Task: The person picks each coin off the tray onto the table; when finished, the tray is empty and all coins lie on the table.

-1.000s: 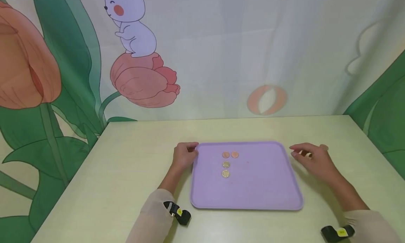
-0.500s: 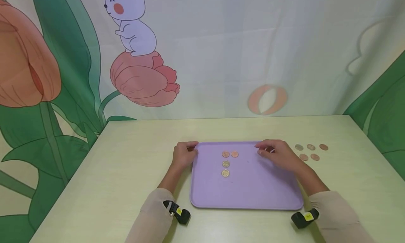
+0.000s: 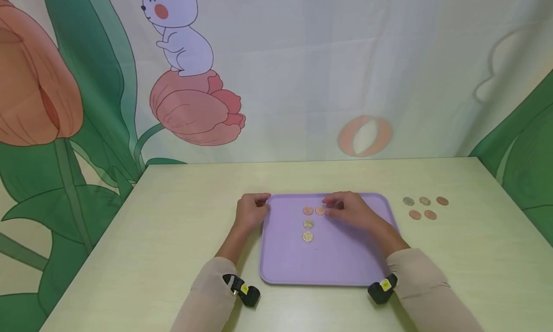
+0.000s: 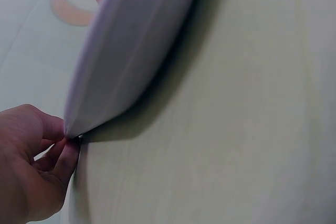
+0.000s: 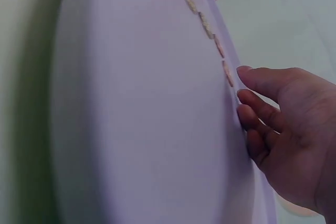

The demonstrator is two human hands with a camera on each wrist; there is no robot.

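A purple tray (image 3: 337,262) lies on the table, its top left corner pinched between thumb and fingers of my left hand (image 3: 250,213). The left wrist view shows this hand (image 4: 31,161) at the tray's rim from the side. On the tray are two copper coins (image 3: 307,210) side by side and two gold-coloured coins (image 3: 308,224) in a column below the left one. My right hand (image 3: 352,209) hovers over the tray's far side, fingertips beside the right copper coin (image 3: 320,210). In the right wrist view, its thumb and fingers (image 5: 265,114) are loosely bent and apart, with nothing visible between them.
Several more coins (image 3: 425,201) lie in two rows on the table right of the tray. The pale table (image 3: 181,216) meets a printed curtain (image 3: 294,82) at its back edge. A small black camera is worn on each sleeve.
My right hand has moved left from beside the tray to the copper coins, uncovering the coins on the table at right. My left hand stays at the tray corner.
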